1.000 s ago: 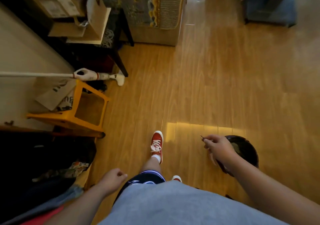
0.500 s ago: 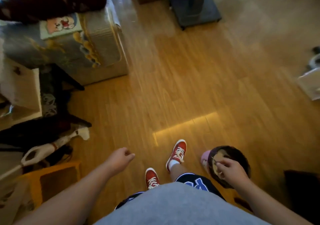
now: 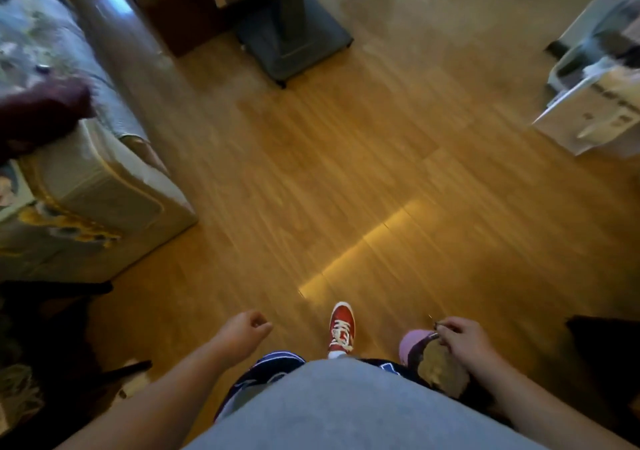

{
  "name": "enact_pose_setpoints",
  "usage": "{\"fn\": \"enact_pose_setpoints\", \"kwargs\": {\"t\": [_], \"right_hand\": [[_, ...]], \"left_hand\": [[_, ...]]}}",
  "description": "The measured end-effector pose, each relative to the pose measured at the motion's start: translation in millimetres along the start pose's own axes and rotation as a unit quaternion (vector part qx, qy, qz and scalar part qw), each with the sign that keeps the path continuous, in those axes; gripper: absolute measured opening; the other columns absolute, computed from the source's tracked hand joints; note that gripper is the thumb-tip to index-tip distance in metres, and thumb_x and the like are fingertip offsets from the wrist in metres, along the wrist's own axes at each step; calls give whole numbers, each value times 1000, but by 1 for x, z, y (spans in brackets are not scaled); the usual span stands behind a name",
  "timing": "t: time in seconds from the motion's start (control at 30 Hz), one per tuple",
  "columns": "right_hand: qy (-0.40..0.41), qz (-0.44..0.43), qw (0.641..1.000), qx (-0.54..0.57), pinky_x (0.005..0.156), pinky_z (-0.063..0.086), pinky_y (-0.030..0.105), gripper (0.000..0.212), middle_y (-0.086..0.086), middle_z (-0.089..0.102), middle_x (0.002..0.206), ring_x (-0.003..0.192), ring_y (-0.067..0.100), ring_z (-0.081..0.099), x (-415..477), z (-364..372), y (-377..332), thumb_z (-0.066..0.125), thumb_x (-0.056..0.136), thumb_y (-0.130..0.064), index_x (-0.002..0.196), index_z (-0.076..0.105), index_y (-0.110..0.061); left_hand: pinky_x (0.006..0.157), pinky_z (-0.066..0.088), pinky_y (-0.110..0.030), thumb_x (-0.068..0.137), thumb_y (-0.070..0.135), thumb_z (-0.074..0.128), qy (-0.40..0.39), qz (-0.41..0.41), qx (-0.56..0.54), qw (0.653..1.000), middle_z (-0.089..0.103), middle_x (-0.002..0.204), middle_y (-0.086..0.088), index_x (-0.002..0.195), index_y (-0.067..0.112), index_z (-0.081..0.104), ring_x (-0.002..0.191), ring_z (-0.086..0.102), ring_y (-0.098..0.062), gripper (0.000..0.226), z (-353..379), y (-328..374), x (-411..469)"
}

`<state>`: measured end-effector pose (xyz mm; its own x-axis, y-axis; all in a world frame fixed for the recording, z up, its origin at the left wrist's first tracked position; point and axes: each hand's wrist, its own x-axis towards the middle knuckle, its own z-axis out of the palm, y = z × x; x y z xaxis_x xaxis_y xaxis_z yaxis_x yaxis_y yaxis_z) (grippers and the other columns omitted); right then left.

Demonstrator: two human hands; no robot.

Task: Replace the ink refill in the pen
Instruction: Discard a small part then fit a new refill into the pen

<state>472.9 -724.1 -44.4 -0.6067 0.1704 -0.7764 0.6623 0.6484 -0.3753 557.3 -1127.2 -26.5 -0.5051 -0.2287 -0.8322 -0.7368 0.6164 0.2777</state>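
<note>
I stand on a wooden floor and look down. My right hand pinches a thin ink refill, of which only a short tip shows past the fingers. The hand hovers over a small round waste bin with a dark liner and a pink rim, low at the right. My left hand is loosely curled at my left side and holds nothing. No pen body shows in the frame.
A cream suitcase under a plastic cover stands at the left. A grey stand base sits at the top centre. A cardboard box lies at the right. My red shoe points forward on the floor.
My view has swung to the right; the yellow stool has left the frame. My right hand has stayed over the bin with the refill, and my left hand has risen slightly.
</note>
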Motion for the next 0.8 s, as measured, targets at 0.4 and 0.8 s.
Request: {"fn": "enact_pose_setpoints", "kwargs": {"t": [0.4, 0.8], "right_hand": [[6, -77, 994, 78, 44, 41, 22, 20, -2, 67, 65, 43, 5, 56, 110, -39, -191, 59, 93, -17, 77, 68, -26], [121, 102, 962, 222, 52, 43, 31, 17, 8, 66, 71, 57, 20, 57, 124, -110, -155, 55, 95, -11, 86, 70, -14]], "left_hand": [[61, 47, -26, 90, 42, 57, -31, -26, 91, 995, 67, 83, 3, 89, 23, 64, 78, 63, -12, 21, -119, 79, 117], [57, 40, -25, 90, 36, 57, -67, 147, 273, 948, 62, 71, -1, 70, 22, 54, 67, 58, -18, 25, -201, 358, 222]]}}
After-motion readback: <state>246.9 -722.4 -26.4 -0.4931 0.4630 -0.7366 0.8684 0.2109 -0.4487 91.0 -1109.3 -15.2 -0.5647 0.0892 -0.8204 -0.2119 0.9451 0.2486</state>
